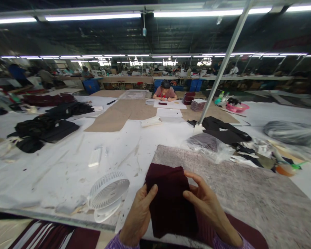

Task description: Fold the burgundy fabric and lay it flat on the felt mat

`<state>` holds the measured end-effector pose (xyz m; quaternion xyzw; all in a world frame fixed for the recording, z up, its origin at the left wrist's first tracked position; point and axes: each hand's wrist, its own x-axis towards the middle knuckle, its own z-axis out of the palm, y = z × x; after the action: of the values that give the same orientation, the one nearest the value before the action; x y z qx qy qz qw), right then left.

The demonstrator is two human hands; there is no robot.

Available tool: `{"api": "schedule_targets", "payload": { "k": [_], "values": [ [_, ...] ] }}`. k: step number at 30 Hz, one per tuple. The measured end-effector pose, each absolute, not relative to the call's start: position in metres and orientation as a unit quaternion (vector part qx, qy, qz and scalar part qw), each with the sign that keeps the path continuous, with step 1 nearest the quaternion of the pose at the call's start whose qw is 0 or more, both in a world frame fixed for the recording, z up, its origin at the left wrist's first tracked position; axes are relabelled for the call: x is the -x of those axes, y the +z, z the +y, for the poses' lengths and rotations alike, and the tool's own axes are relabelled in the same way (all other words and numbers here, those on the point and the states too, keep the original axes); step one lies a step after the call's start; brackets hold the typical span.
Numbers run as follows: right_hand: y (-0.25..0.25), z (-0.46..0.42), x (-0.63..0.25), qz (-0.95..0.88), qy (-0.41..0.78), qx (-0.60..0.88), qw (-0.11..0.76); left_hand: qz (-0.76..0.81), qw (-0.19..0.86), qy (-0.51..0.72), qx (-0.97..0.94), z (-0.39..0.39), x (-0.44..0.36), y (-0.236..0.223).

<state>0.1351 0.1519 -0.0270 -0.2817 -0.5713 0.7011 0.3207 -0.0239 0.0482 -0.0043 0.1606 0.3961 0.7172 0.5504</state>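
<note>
A dark maroon piece of fabric (171, 204) is held up in front of me over the table's near edge. My left hand (141, 211) grips its left side, thumb lying on the face of the cloth. At the opposite side, my right hand (203, 195) pinches the cloth near the upper right corner, with forefinger and thumb along the edge. Behind the cloth lies a grey, stained work board (230, 180). More maroon cloth (245, 230) shows under my right forearm.
A white desk fan (109, 193) stands left of my hands. Dark cloth piles (41, 129) lie at far left. Right are a plastic bag (209, 147), scraps, a pink basin (237, 107) and a metal pole (223, 69). A person (166, 91) works across the table.
</note>
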Motion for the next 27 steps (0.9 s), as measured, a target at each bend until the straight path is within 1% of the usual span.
{"api": "schedule_targets", "payload": {
  "k": [5, 7, 13, 18, 23, 25, 27],
  "values": [
    [-0.021, 0.154, -0.133, -0.548, 0.733, 0.291, 0.279, 0.397, 0.56, 0.707, -0.169, 0.044, 0.025, -0.003],
    [-0.018, 0.153, -0.132, -0.549, 0.733, 0.293, 0.275, 0.398, 0.556, 0.709, -0.172, 0.043, 0.025, -0.004],
    [-0.02, 0.152, -0.129, -0.574, 0.695, 0.291, 0.32, 0.398, 0.561, 0.703, -0.181, 0.043, 0.027, -0.008],
    [-0.028, 0.153, -0.128, -0.551, 0.697, 0.319, 0.329, 0.409, 0.554, 0.696, -0.203, 0.042, 0.025, -0.011],
    [-0.025, 0.152, -0.127, -0.539, 0.677, 0.366, 0.342, 0.431, 0.536, 0.694, -0.212, 0.043, 0.022, -0.016],
    [-0.026, 0.151, -0.125, -0.525, 0.689, 0.359, 0.349, 0.439, 0.528, 0.695, -0.212, 0.045, 0.021, -0.018],
    [-0.03, 0.149, -0.123, -0.519, 0.718, 0.332, 0.324, 0.446, 0.521, 0.697, -0.211, 0.047, 0.02, -0.021]
  ]
}}
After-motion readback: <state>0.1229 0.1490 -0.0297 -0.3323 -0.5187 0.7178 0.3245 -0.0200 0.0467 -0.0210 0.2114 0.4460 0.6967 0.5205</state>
